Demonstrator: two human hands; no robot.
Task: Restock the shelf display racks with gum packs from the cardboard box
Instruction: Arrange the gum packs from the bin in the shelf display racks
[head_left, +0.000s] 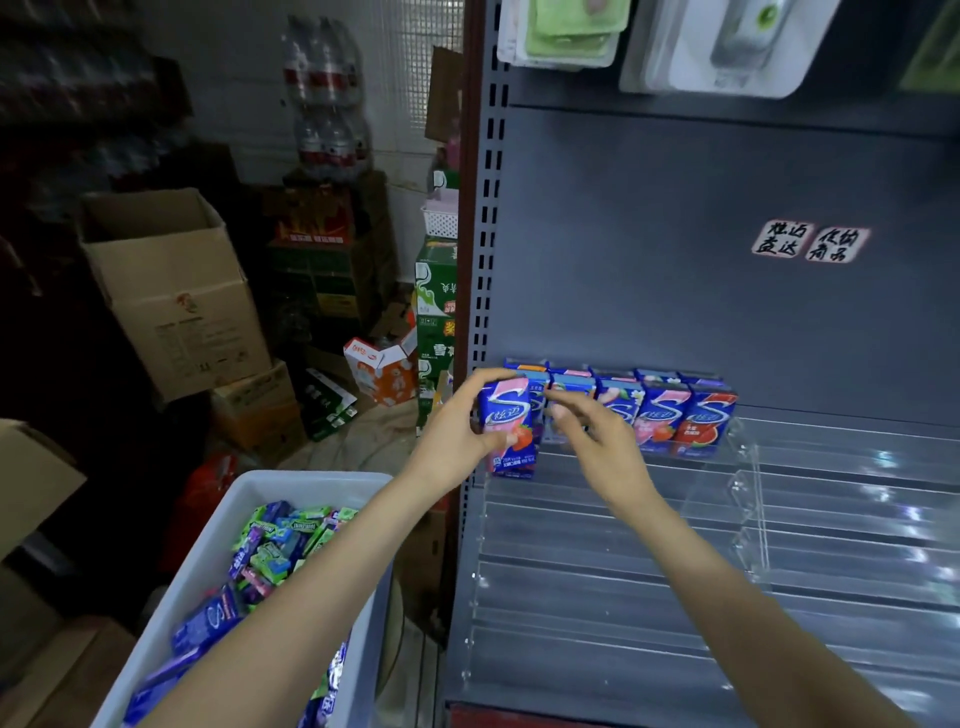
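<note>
Clear plastic steps make up the display rack (727, 499) on the grey metal shelf (701, 286). Only its top row holds anything: shiny blue gum packs (670, 415) standing up side by side, some with pink tops and one with red.

At the left end of the rack, the left hand (462, 431) grips one more blue and pink pack (509, 426). Its fingers curl over the top and its thumb presses the front. This pack stands upright, a little lower than the row and just beside it. The right hand (587, 431) reaches to the packs next to it. Its fingers are bent at their fronts, but I cannot tell if it pinches one.

Left of the rack and lower down sits a pale plastic bin (228, 525) with smooth walls. Inside is a jumbled heap of small flat packs (270, 551) in green, blue and purple.

Further left of the rack are stacked brown cardboard boxes (171, 296), one with open flaps.
</note>
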